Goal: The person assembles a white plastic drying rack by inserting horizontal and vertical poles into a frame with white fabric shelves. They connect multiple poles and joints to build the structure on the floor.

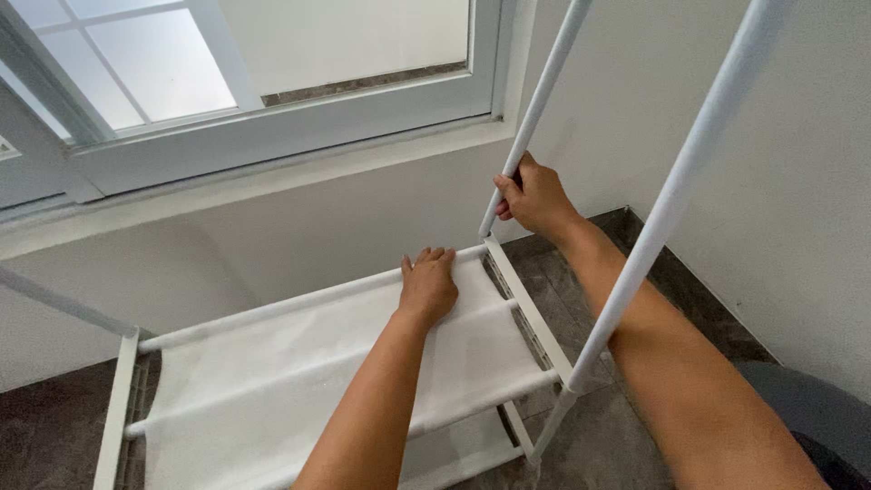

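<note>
While the left hand [428, 286] is laid flat and open on the fabric shelf [299, 363] near its far edge, the rear pole [535, 109] at the shelf's right corner is clamped by the right hand [533, 195], close to the wall [798, 181].

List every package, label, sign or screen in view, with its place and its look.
Small pale sticker or label: on the window frame at the far left edge, cut off by the picture, whitish with faint markings too small to make out.
No packages, signs or screens show.
</note>
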